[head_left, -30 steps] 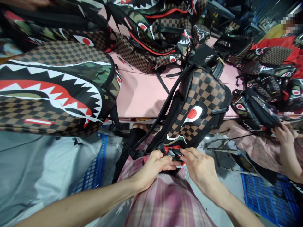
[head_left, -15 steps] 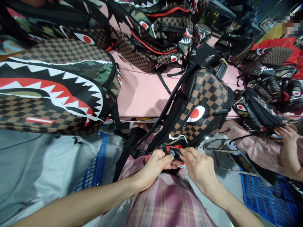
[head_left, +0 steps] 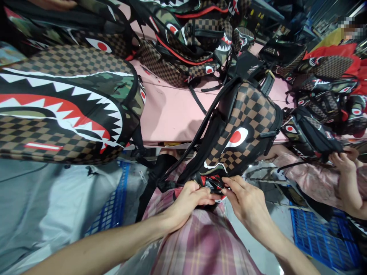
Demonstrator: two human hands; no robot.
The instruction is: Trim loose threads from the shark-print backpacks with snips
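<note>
A brown-and-black checkered backpack [head_left: 252, 110] with a red-and-white eye leans over the table edge, its lower end against my lap. Low on its side a small opening shows red lining and black material. My left hand [head_left: 190, 198] is closed on the near edge of this opening, thumb on top. My right hand [head_left: 246, 198] is at the opening's right end, fingertips bent in a pinch on its edge. Exactly what lies between the right fingertips is hard to make out. The black shoulder strap [head_left: 200, 131] hangs along the backpack's left side.
A large shark-mouth backpack [head_left: 65, 110] lies at left on the pink table [head_left: 172, 114]. More backpacks [head_left: 183, 57] are piled behind and at right. A co-worker's hand [head_left: 344, 164] touches a bag at right. Blue crates [head_left: 323, 236] stand on the floor on both sides.
My right hand's fingers have shifted slightly and spread a little at the opening; the black piece they pinched now sits lower. My left hand keeps its hold. The view has shifted slightly.
</note>
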